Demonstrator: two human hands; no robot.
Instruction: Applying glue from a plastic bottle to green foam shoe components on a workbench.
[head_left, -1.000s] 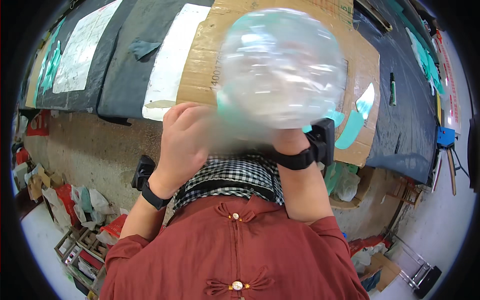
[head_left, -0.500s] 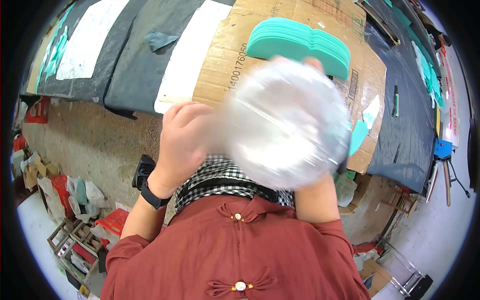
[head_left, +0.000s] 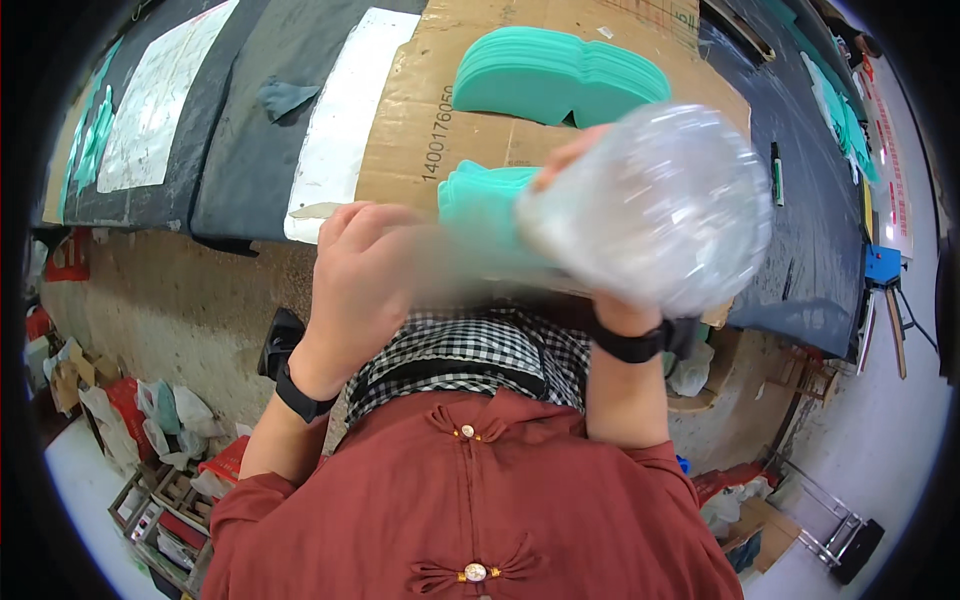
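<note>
My right hand [head_left: 565, 160] is closed round a clear, shiny plastic thing [head_left: 680, 210], wide and round at one end and narrower toward the left. Motion blurs it, and I cannot tell whether it is a bottle or bundled film. Most of that hand is hidden behind it. Under its narrow end, a small pile of teal sheet pieces [head_left: 485, 195] lies near the table edge. My left hand [head_left: 355, 260] is bent beside this pile, its fingertips smeared by motion. Farther back sits a thick stack of teal two-lobed pieces [head_left: 560, 80].
A cardboard sheet [head_left: 400, 150] lies beneath the teal pieces, over the dark table covering [head_left: 240, 190]. White sheets [head_left: 350, 110] and a grey scrap [head_left: 285, 98] are to the left. A dark pen [head_left: 777, 175] lies at the right. Bags and crates stand on the floor.
The clear plastic thing has swung right with my right hand and tilted, uncovering the small teal pile. My left hand stays in nearly the same place. The whole view has shifted slightly.
</note>
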